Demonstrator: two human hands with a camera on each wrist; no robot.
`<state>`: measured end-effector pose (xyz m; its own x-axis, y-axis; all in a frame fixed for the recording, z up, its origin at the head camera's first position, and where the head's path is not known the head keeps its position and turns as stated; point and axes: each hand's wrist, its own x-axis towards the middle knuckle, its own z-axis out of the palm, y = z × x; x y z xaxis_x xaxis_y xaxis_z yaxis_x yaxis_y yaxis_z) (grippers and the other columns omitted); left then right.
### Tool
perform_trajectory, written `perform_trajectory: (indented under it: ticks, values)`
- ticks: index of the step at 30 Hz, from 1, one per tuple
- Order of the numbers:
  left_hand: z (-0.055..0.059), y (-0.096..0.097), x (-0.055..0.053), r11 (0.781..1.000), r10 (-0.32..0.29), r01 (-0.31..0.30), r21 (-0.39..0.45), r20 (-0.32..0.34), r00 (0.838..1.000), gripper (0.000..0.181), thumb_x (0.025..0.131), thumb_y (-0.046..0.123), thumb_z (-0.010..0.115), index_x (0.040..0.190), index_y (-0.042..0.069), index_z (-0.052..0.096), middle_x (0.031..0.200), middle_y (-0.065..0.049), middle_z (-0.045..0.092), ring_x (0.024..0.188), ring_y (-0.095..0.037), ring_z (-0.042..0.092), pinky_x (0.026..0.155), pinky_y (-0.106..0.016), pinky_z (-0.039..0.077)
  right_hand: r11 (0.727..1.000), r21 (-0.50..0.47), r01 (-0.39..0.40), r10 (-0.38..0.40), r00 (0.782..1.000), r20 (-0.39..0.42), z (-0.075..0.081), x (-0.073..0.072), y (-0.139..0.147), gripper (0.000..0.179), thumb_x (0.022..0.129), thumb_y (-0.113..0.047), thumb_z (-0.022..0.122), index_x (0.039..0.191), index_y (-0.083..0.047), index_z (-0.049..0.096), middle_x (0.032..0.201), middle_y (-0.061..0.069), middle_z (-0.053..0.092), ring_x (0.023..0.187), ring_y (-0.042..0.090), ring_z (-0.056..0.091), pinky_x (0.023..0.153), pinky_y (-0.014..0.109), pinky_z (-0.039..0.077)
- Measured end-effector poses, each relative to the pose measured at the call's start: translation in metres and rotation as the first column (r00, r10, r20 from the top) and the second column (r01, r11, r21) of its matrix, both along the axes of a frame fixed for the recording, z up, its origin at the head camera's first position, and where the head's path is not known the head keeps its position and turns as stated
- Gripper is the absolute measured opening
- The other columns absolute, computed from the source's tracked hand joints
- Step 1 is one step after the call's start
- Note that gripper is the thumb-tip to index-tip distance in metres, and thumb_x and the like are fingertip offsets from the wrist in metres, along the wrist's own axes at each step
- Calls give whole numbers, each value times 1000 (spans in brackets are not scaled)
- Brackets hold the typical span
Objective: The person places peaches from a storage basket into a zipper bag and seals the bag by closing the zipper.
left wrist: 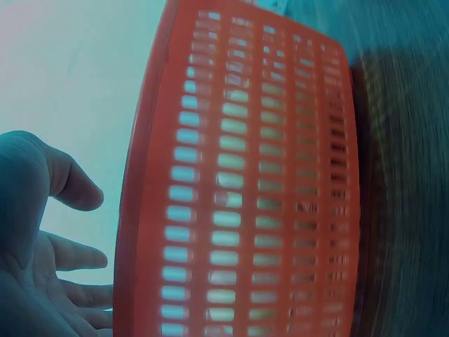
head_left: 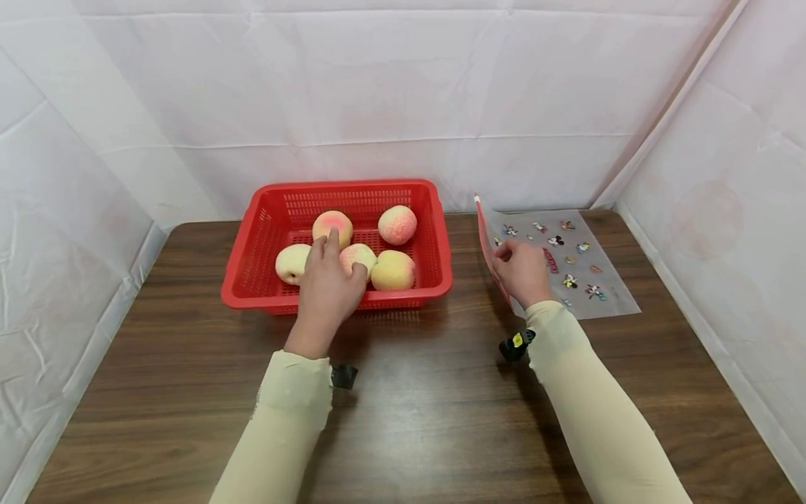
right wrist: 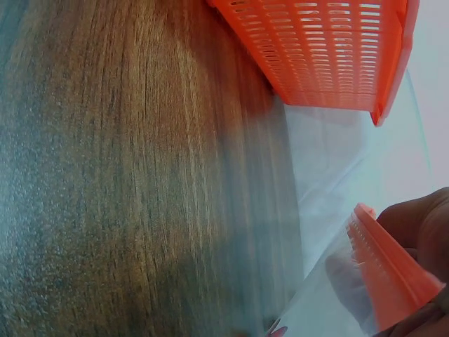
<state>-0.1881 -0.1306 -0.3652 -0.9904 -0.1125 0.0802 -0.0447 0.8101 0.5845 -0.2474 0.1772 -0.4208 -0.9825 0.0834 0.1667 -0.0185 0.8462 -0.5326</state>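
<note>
A red plastic basket (head_left: 443, 245) holds several peaches, among them a pale one (head_left: 291, 264) at the left and a pinker one (head_left: 397, 225) at the back right. My left hand (head_left: 330, 287) is over the basket's front rim, above the peaches, its fingers spread and loosely bent. In the left wrist view the thumb and fingers stand apart with nothing between them. With my right hand (head_left: 525, 269) I pinch the red edge strip (right wrist: 389, 267) of a clear bag (head_left: 607, 283) printed with small cartoon figures. That edge is lifted; the rest lies flat.
The basket and bag lie on a dark wood-grain table (head_left: 403, 392), the basket left of the bag. White cloth (head_left: 378, 84) hangs behind the table and along both sides.
</note>
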Motion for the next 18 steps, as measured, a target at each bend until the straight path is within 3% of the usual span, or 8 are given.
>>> perform_trajectory:
  ticks: [5,11,18]
  values:
    - [0,12,1,998,-45,46,42,-26,999,73,89,27,50,154,8,23,152,-20,31,136,-37,39,111,-53,37,1000,0,16,-16,1000,9,2,1,-1,14,88,-15,59,92,-7,69,88,11,70,79,26,61,70,39,49]
    - [0,24,4,994,-74,75,78,-7,997,74,88,28,49,154,7,23,155,-18,28,138,-36,37,114,-51,33,1000,-10,29,-29,999,20,5,2,-2,14,88,-14,58,94,-7,68,88,10,69,78,24,59,69,36,48]
    - [2,39,8,988,-104,105,117,-18,994,73,88,27,51,154,10,25,151,-15,36,136,-32,40,111,-51,37,999,-28,44,-43,998,47,7,4,-4,19,90,-16,59,102,-6,69,91,11,68,79,24,60,67,35,50]
